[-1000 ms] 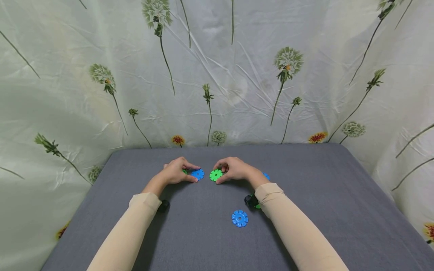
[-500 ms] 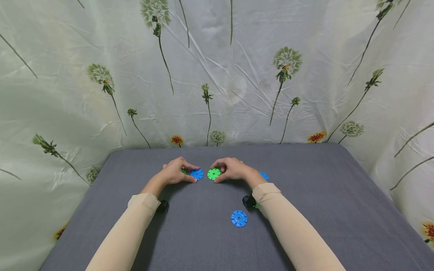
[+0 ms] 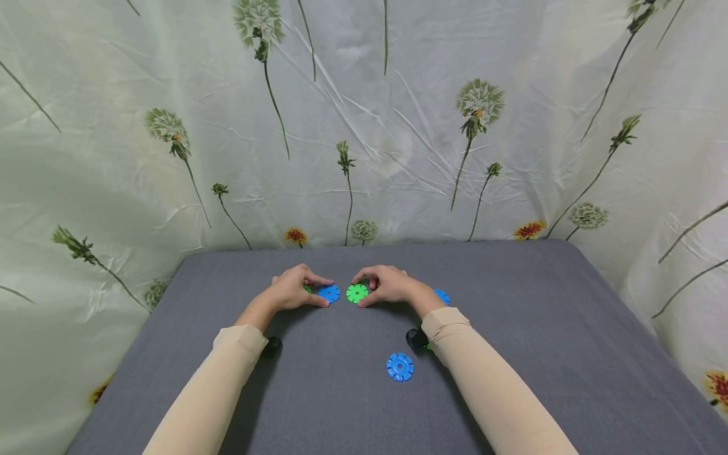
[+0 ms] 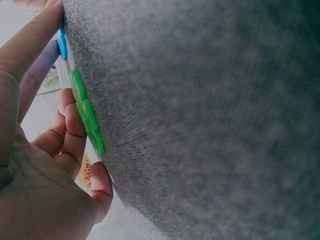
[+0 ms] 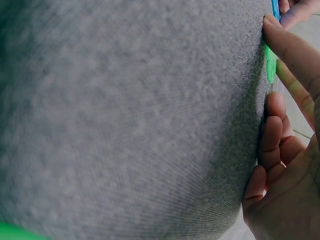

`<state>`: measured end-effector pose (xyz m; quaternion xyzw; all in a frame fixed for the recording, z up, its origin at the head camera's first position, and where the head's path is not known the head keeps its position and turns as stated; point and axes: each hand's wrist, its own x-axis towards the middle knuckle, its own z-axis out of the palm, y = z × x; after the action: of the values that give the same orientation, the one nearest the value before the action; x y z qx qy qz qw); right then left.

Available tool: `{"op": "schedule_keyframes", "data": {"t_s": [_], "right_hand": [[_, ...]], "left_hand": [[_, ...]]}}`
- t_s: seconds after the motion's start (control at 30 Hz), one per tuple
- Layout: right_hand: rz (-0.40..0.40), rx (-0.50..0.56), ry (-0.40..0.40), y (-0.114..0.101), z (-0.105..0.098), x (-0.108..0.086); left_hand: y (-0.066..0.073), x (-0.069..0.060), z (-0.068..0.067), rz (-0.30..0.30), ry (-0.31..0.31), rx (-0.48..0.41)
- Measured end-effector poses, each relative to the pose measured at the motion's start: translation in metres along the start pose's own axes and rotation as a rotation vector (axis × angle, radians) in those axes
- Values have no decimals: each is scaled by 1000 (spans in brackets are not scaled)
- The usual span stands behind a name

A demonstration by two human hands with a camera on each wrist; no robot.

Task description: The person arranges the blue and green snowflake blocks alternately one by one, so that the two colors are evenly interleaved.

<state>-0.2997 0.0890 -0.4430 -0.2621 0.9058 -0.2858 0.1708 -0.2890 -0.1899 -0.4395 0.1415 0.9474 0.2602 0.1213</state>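
My left hand (image 3: 297,287) pinches a blue slotted plastic disc (image 3: 329,292) between thumb and index finger, flat on the cloth. Under that palm lies a green slotted disc (image 4: 86,112), by the curled other fingers in the left wrist view; the head view shows only a sliver. Facing it, my right hand (image 3: 389,284) holds another green slotted disc (image 3: 357,293) by its edges with thumb and index finger. A narrow strip of cloth separates these held discs. The right hand's remaining fingers curl down near the cloth in the right wrist view.
A blue disc (image 3: 400,366) lies nearer the front. Another blue disc (image 3: 443,296) is partly hidden behind the right wrist, and a green one (image 5: 20,232) lies below it. Dark wrist cameras hang under both wrists. Grey cloth (image 3: 512,284) covers the table; a floral curtain (image 3: 398,126) stands behind.
The right hand and its green disc have shifted slightly left, nearer the blue disc. The left hand keeps its place; the whole head view has drifted a little.
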Motion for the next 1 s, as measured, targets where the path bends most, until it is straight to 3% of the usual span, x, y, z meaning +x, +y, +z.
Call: {"op": "schedule_keyframes", "data": {"t_s": [0.67,0.87,1.0], "right_hand": [[11,14,-1,-2,-3,-4],[3,110,-29,-3,-9,-14],[-17,99,-46,-6,-17,-26]], "left_hand": [[3,1,0,-7,-2,27],[6,2,-1,-10,-11,64],[8,2,-2,-9,-13,93]]}}
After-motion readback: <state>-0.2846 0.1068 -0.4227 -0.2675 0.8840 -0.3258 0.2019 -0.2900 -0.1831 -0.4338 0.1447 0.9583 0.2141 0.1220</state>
